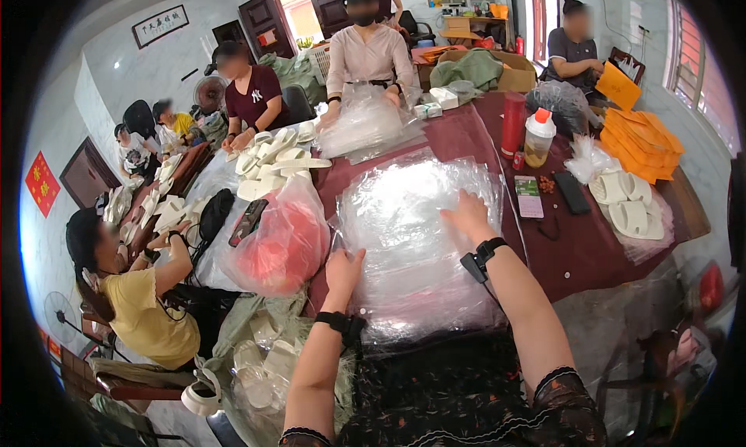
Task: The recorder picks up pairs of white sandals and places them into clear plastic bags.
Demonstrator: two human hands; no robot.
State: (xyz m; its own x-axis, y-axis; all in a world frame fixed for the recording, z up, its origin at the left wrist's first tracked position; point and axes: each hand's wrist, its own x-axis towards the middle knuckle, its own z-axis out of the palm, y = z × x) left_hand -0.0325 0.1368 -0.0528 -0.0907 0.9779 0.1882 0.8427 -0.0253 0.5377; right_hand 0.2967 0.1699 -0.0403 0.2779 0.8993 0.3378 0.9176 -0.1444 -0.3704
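Note:
A broad stack of clear plastic bags lies before me on the dark red tablecloth, shiny with glare. My left hand is at the stack's left edge, thumb apart from the fingers, with nothing visible in it. On the right part of the top bags rests my right hand, its thumb and fingers spread. A wristband with a small dark device circles each of my wrists. Left of the stack sits a clear bag with red contents, a dark phone-like device on its upper left side.
Across the table, a person in a light shirt handles another pile of clear bags. Cream slippers are heaped at the left; more slippers lie right. A bottle, red cylinder, black phone and orange packets stand or lie rightward.

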